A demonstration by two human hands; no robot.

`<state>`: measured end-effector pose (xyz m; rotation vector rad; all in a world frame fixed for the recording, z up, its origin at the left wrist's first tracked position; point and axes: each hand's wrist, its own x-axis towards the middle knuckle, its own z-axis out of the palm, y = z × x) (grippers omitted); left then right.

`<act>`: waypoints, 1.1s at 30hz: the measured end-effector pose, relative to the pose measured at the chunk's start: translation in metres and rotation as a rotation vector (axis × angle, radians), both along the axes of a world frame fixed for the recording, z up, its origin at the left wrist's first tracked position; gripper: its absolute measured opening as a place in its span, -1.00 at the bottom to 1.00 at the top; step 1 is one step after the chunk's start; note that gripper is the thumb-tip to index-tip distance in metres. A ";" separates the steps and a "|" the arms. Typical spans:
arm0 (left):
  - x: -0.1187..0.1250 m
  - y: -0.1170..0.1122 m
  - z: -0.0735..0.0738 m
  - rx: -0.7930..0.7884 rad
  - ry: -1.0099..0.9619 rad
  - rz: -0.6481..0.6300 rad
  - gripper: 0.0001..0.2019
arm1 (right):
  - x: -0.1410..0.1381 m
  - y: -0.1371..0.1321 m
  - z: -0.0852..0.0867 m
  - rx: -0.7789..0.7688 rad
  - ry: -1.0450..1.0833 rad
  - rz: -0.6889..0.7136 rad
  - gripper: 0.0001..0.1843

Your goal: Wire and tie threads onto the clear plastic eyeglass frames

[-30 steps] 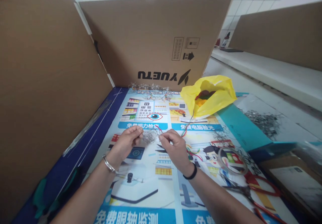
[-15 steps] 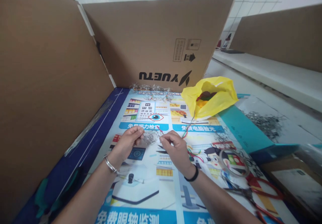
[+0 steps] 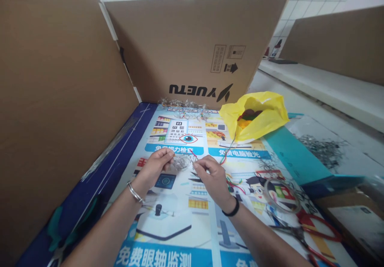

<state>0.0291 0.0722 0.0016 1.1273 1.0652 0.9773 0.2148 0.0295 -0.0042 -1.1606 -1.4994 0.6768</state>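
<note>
Between my two hands is a small tangle of thin silvery wire [image 3: 181, 163], with a short red strand [image 3: 193, 154] sticking up at its right end. My left hand [image 3: 158, 164], with a silver bangle at the wrist, pinches the tangle's left end between thumb and fingers. Thumb and forefinger of my right hand [image 3: 211, 175] close on its right end, by the red strand. Exactly how the wires are joined is too fine to make out. Red, green and yellow strands [image 3: 235, 183] lie just right of my right hand.
Several similar wire tangles [image 3: 183, 105] lie along the cardboard wall [image 3: 192, 39]. At right are a yellow bag [image 3: 270, 117] with coloured material inside, a pile of dark wire pieces [image 3: 322, 149], a clear tape roll [image 3: 282, 196] and red-handled scissors [image 3: 295, 233]. Teal-handled pliers [image 3: 57, 231] lie at lower left.
The view has shifted slightly, so everything sits a little further right. Both hands keep their hold on the wire tangle, with hardly any other movement.
</note>
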 end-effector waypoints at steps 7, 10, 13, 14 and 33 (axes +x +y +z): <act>0.000 -0.001 0.001 0.009 0.005 -0.020 -0.74 | 0.000 0.001 -0.001 0.003 0.003 0.001 -0.82; 0.000 -0.002 0.003 0.020 0.024 -0.020 -0.73 | 0.000 0.000 -0.001 -0.001 0.005 0.003 -0.81; 0.001 -0.002 0.004 0.022 0.039 -0.014 -0.72 | 0.000 -0.001 0.000 -0.003 0.009 -0.003 -0.81; 0.001 -0.001 0.003 0.025 0.044 -0.008 -0.73 | -0.001 -0.001 0.001 -0.003 0.010 -0.005 -0.81; -0.002 -0.009 0.003 0.629 0.852 -0.052 -0.79 | 0.000 0.000 0.001 -0.025 0.020 -0.003 -0.81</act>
